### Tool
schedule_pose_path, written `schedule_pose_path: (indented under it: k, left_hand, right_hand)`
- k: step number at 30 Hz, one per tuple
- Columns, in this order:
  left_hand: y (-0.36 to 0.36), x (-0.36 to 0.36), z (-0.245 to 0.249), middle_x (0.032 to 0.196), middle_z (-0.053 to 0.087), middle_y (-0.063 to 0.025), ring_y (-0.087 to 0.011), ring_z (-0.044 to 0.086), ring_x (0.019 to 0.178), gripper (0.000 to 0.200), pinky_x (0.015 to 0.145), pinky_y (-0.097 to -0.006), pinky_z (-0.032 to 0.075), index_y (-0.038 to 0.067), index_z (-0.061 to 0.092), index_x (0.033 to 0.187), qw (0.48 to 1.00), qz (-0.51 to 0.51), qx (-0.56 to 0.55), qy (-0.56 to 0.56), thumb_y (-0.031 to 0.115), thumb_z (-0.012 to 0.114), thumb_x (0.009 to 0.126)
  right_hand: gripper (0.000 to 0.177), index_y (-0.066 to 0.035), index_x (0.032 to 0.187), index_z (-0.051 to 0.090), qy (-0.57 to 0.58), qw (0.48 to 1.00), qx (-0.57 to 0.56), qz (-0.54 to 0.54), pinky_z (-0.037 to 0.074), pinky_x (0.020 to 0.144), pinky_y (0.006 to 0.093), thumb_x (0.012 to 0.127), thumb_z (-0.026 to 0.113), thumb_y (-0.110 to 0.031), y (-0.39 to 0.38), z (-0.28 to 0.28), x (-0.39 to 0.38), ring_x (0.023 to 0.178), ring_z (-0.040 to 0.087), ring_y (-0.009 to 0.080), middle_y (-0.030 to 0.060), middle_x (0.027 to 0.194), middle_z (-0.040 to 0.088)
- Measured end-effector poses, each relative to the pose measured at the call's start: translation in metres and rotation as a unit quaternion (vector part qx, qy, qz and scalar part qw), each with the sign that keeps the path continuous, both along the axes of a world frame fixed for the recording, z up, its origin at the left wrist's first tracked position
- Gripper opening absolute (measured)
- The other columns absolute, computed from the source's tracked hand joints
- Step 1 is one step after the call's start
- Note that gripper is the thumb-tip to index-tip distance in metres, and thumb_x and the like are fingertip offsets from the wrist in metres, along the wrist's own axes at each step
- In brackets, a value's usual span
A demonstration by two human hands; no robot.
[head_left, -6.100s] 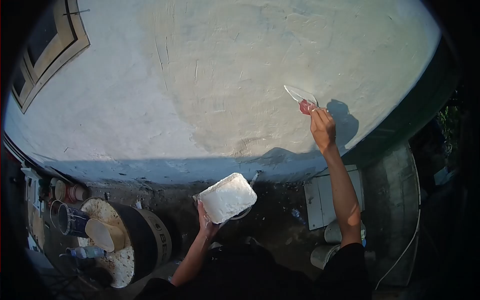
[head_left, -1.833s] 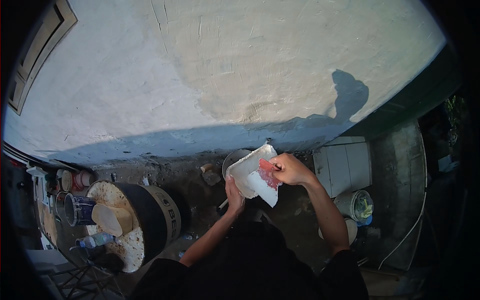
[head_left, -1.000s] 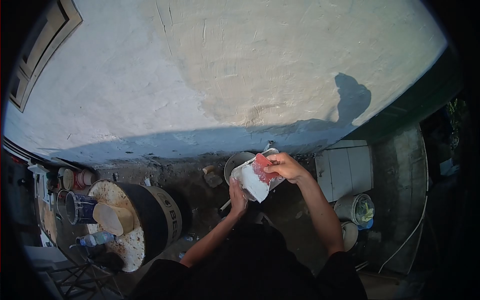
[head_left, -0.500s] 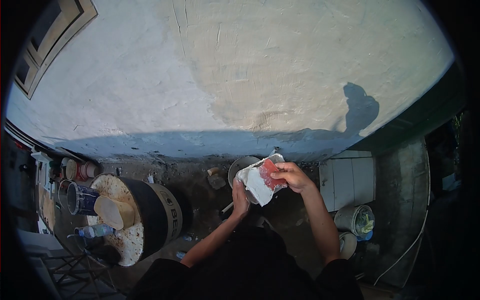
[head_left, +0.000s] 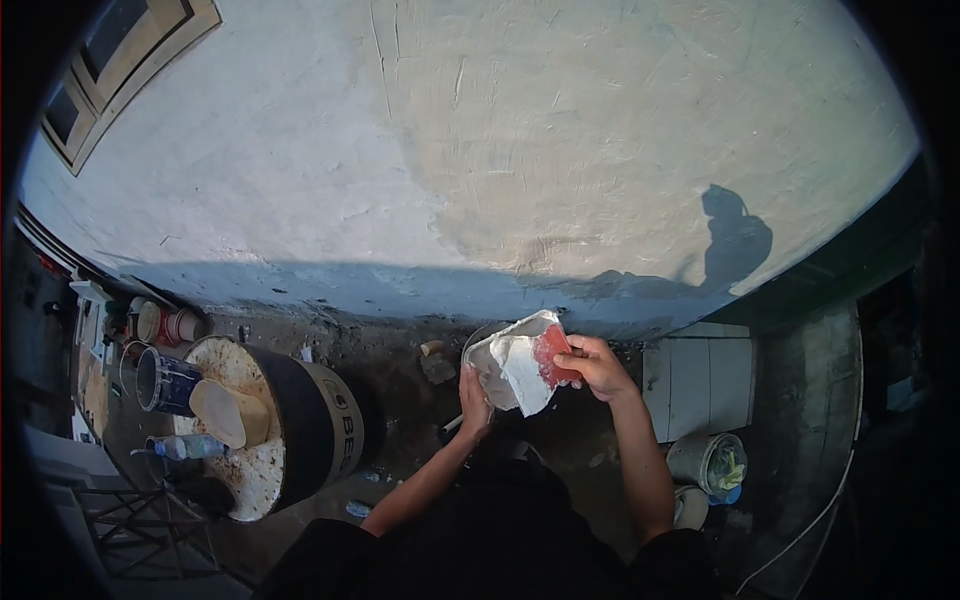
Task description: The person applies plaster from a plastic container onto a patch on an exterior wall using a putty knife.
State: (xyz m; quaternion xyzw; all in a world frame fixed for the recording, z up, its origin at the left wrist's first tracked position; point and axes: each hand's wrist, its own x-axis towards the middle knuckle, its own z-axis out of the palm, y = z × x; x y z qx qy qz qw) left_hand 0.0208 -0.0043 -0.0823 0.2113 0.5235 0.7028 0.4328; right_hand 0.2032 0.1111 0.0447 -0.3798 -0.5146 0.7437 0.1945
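My left hand [head_left: 475,400] supports a pale, putty-smeared open container [head_left: 484,362] from its left side, the fingers partly hidden behind it. White putty [head_left: 522,374] lies thick at the container's mouth, in front of my body. Pinched between thumb and fingers of my right hand [head_left: 598,370] is a red flat putty scraper [head_left: 555,349]. Its face and edge are coated with white putty, and it touches the mass at the container's right side. Where the putty on the scraper ends and that in the container begins is hard to tell.
Ahead stands a wall [head_left: 490,150] with patchy cream and pale coating. At left a rusty-topped drum [head_left: 310,430] carries a dark blue bucket [head_left: 165,380], a cut yellowish container [head_left: 230,412] and a plastic bottle [head_left: 190,446]. White panels [head_left: 697,385] and a bucket [head_left: 690,460] stand at right.
The scraper in my right hand has shifted right across the container, baring more of its inside on the left. My left hand keeps its hold. The view has tilted slightly.
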Motion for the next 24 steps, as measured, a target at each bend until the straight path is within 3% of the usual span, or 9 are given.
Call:
schedule_pose_path:
  k: [3,15,17,21,24]
  left_hand:
    - [-0.001,-0.001,0.013,0.122,0.051,-0.0144,-0.0208,0.048,0.112,0.048,0.097,-0.0314,0.036,-0.005,0.042,0.127,0.999,-0.026,0.005,0.046,0.032,0.027,0.102]
    - [-0.011,-0.013,-0.005,0.121,0.051,-0.01,-0.0164,0.049,0.113,0.044,0.098,-0.0317,0.037,0.0,0.042,0.127,0.993,0.047,0.051,-0.097,0.035,0.03,0.102]
    - [-0.023,-0.028,-0.034,0.12,0.052,-0.0091,-0.0165,0.051,0.111,0.044,0.098,-0.0322,0.039,0.002,0.043,0.125,0.99,0.064,0.039,-0.12,0.037,0.03,0.102]
    - [-0.049,-0.065,-0.004,0.118,0.053,-0.008,-0.0181,0.055,0.108,0.045,0.096,-0.0336,0.042,0.005,0.045,0.122,0.984,0.087,0.035,-0.153,0.042,0.031,0.101]
    - [-0.078,-0.108,-0.007,0.118,0.054,-0.0082,-0.0191,0.056,0.108,0.046,0.097,-0.035,0.043,0.006,0.045,0.123,0.99,0.105,0.012,-0.097,0.043,0.03,0.1]
  right_hand:
    - [0.022,-0.002,0.105,0.06,0.003,1.0,0.004,-0.01,0.039,0.045,0.0179,0.086,0.064,-0.012,-0.003,0.003,-0.009,0.061,0.054,0.0036,-0.0004,0.079,0.062]
    - [0.028,-0.005,0.11,0.056,0.063,0.997,-0.04,-0.026,0.045,0.05,0.0221,0.085,0.065,-0.013,0.01,0.005,-0.028,0.07,0.058,0.0069,0.0015,0.088,0.063]
    - [0.033,-0.007,0.115,0.054,0.068,0.996,-0.059,-0.021,0.05,0.055,0.0243,0.085,0.066,-0.013,0.013,0.006,-0.037,0.076,0.062,0.0106,0.0037,0.094,0.064]
    - [0.039,-0.007,0.122,0.05,0.074,0.995,-0.051,-0.05,0.056,0.063,0.0297,0.086,0.064,-0.01,0.011,-0.006,-0.071,0.082,0.064,0.0137,0.0059,0.1,0.063]
    - [0.035,-0.008,0.118,0.052,0.092,0.988,-0.065,-0.103,0.056,0.065,0.028,0.085,0.065,-0.008,0.005,-0.008,-0.109,0.083,0.063,0.0131,0.0053,0.098,0.063]
